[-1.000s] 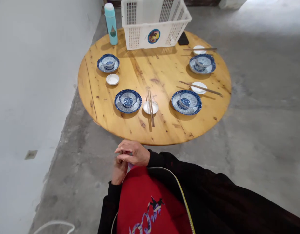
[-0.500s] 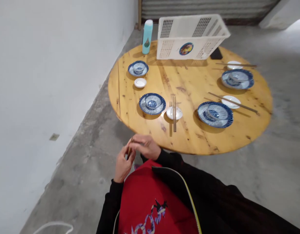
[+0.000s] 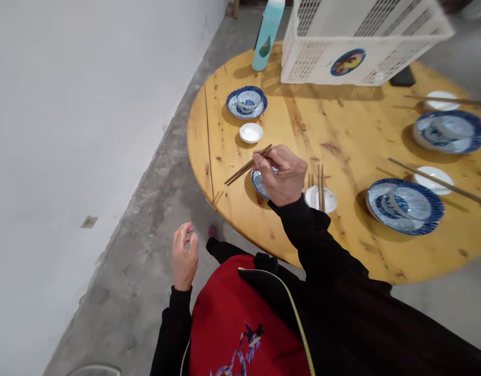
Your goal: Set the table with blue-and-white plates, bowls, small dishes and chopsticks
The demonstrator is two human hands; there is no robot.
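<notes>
My right hand [image 3: 283, 175] is closed on a pair of wooden chopsticks [image 3: 246, 166], which it carries over the left side of the round table. Beneath that hand a blue-rimmed plate [image 3: 257, 184] is mostly hidden. Just beyond the chopsticks sits a small white dish [image 3: 251, 133], with nothing lying across it. Farther back is another blue-rimmed plate [image 3: 236, 108] bearing a glass bowl [image 3: 249, 99]. My left hand [image 3: 184, 258] hangs in the air off the table's left front edge, fingers apart and holding nothing.
On the wooden table [image 3: 303, 130], a white plastic basket [image 3: 319, 62] and a light-blue bottle [image 3: 268, 36] stand at the back. A white dish with chopsticks [image 3: 322, 190] lies right of my hand. Two plates with bowls [image 3: 434, 209] and more chopsticks sit at the right. A wall [image 3: 87, 104] rises on the left.
My right hand has left my left hand and moved forward over the table with the chopsticks. My left hand has let go and opened. The view has shifted closer to the table.
</notes>
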